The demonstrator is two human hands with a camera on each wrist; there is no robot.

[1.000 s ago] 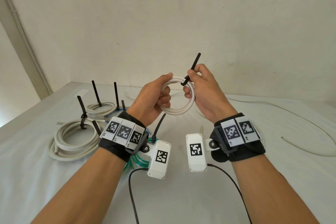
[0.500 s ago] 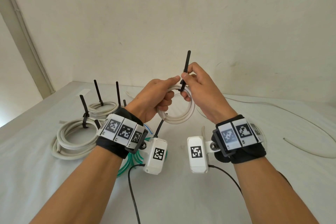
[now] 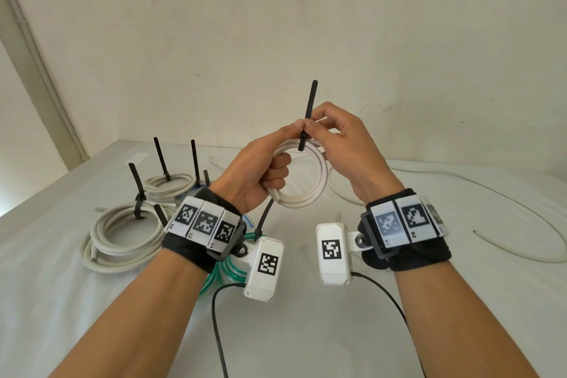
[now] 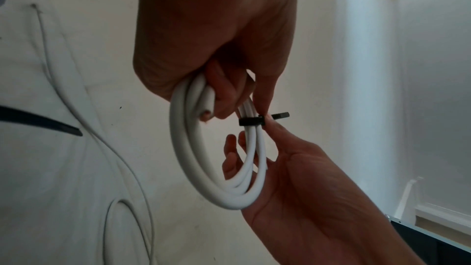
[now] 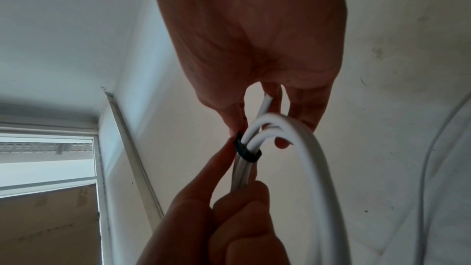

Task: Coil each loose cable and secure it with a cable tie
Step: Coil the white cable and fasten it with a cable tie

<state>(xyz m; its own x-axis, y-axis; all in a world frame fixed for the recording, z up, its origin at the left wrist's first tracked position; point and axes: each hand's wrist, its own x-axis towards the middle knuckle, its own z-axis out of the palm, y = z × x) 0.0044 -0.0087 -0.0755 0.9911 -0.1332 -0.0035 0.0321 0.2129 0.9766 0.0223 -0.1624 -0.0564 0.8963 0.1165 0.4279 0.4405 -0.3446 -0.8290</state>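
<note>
My left hand [image 3: 260, 172] grips the coil [image 3: 302, 181]; my right hand [image 3: 343, 144] pinches the cable tie [image 3: 309, 110]. I should pull straight, cinching snug.

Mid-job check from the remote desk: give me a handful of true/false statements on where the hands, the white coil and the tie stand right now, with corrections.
1. The left hand grips the white coil. True.
2. The black cable tie is already wrapped round the coil's strands. True.
3. The coil in hand lies flat on the table. False: it is held up above the table.
4. The right hand is idle and open. False: its fingertips pinch the tie at the coil.
5. No tied coils are on the table. False: a tied large coil lies to the left, with others behind it.
6. A loose white cable lies to the right. True.
</note>
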